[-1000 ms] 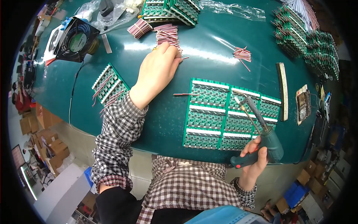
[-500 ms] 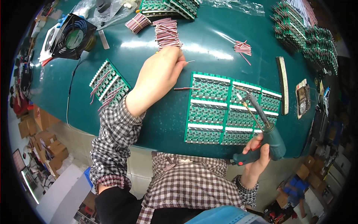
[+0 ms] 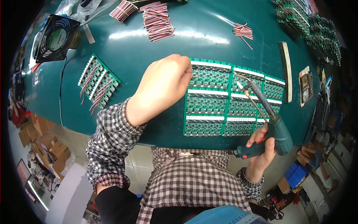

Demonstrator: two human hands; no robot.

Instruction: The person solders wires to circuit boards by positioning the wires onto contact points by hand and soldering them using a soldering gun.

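My left hand (image 3: 162, 86) is closed in a pinch at the upper left corner of a green circuit board panel (image 3: 207, 95). The wire between its fingers is mostly hidden; a short reddish wire end (image 3: 194, 77) shows beside the fingertips, over the panel. In my right hand (image 3: 263, 149) is a dark green soldering gun (image 3: 279, 136), gripped by its handle at the panel's lower right. Its bent tip (image 3: 242, 77) and a thin brass feed tube (image 3: 253, 102) hang over the panel's upper middle section. Rows of white strips and small dark parts cover the panel.
A smaller board (image 3: 99, 84) with red and white wires lies left. Behind are a wire pile (image 3: 158, 20), a banded bundle (image 3: 123, 10) and loose wires (image 3: 243, 31). A black fan (image 3: 56, 39) stands far left, stacked boards (image 3: 317, 33) far right, near a bar (image 3: 285, 71) and a worn tray (image 3: 305, 87).
My left hand has moved from beside the wire pile to the panel's upper left corner. The soldering gun stays over the panel, nearly still. The whole view has shifted slightly.
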